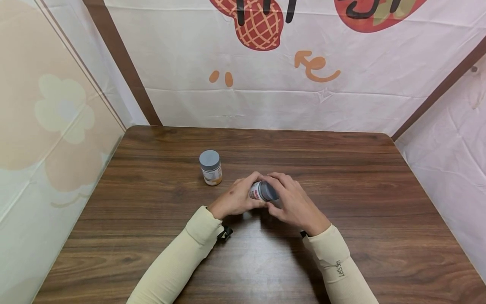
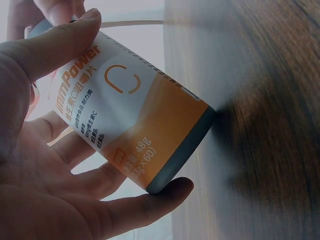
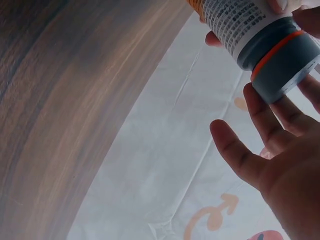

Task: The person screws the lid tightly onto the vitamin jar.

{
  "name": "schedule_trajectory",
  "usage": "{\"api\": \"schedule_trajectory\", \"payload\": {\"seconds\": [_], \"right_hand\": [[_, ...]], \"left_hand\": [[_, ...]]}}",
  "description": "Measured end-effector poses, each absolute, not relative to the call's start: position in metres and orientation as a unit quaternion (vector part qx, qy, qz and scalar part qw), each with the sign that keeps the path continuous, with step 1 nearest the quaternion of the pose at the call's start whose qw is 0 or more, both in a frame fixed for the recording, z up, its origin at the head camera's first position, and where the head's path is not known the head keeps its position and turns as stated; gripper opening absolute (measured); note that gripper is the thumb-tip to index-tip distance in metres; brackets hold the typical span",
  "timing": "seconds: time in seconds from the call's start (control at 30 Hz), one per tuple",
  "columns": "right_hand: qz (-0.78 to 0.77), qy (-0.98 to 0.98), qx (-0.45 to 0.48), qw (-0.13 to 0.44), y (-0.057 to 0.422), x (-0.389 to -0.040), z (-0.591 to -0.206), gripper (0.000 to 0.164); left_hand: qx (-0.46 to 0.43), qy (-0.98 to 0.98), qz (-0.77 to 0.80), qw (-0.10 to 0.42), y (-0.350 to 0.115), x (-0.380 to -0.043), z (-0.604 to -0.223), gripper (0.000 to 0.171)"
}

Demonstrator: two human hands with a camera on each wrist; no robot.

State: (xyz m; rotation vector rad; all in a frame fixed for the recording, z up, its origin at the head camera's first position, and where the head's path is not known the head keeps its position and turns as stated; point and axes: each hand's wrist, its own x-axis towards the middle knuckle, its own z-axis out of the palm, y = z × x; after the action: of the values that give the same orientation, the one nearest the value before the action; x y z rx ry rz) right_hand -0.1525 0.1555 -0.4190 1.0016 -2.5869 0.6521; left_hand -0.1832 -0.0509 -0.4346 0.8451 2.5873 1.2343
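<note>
A vitamin C tablet bottle (image 1: pixel 256 192) with a white and orange label is held tilted just above the table, its cap turned to the right. My left hand (image 1: pixel 236 196) grips its body; in the left wrist view the thumb lies across the label and a fingertip touches the dark base. On the cap side, my right hand (image 1: pixel 297 202) holds the dark grey cap (image 3: pixel 287 65) between thumb and fingers. An orange ring shows at the cap's lower edge. Back left of the hands, a second bottle (image 1: pixel 211 167) with a grey cap stands upright.
The brown wood-grain table (image 1: pixel 152 177) runs back to a white printed cloth wall (image 1: pixel 182 55). More cloth hangs along the left and right sides. Both forearms, in cream sleeves (image 1: pixel 178 257), reach in from the front edge.
</note>
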Motion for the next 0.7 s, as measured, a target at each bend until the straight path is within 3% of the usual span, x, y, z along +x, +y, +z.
{"api": "schedule_trajectory", "payload": {"seconds": [0.7], "right_hand": [[0.239, -0.916, 0.294, 0.135, 0.1515, -0.1526, -0.4212, 0.054]], "left_hand": [[0.273, 0.866, 0.409, 0.087, -0.0499, -0.1823, -0.4326, 0.052]]}}
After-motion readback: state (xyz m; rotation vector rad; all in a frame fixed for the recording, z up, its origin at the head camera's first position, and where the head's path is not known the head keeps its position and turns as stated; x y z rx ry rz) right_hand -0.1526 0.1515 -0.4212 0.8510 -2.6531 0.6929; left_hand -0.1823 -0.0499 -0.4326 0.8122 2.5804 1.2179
